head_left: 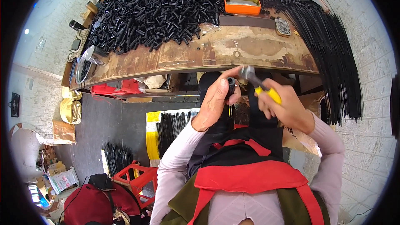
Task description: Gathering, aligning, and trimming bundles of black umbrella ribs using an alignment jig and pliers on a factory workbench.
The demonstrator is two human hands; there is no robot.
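Observation:
My left hand (214,103) is closed around a black tubular piece (231,82), whose round end faces up just off the table's front edge. Its lower part is hidden by my fingers. In my right hand (289,106) is a hammer (273,95) with a yellow and dark handle. The metal hammer head, slightly blurred, is beside the fingertips of my left hand, close to the black piece. Whether the head touches anything, I cannot tell. A wide heap of short black tubular pieces (158,16) covers the far left and middle of the wooden table (250,46).
Long thin black rods (329,54) hang over the table's right end. An orange box (242,5) and a small tin of metal bits (282,27) stand at the back right. A clear container (85,66) is at the left edge. More rods and a red stool (133,179) are lower left.

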